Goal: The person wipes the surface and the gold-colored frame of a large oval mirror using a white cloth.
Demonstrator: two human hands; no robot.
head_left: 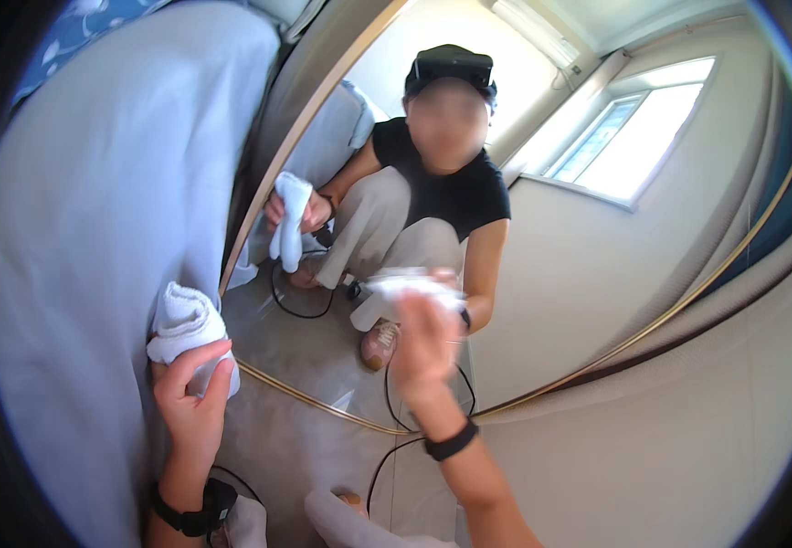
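Note:
My left hand [190, 393] is closed around a folded white towel [181, 315], thumb and fingers pinching it near the left edge of a large mirror [551, 274]. Raised in front of the glass, my right hand [423, 342] has a white cloth [405, 281] under its fingers. That cloth and the fingertips are blurred by motion, so whether it is tissue or fabric is unclear. The cloth appears to lie against the mirror, overlapping its own reflection. Both of my hands are mirrored in the glass.
A thin gold frame [323, 406] edges the mirror. At the left hangs a pale grey-blue bed cover [113, 228]. Black cable [378, 470] runs over the grey tiled floor [277, 438] near my knees. A beige wall [652, 475] stands at the right. The mirror reflects a crouching person and a window.

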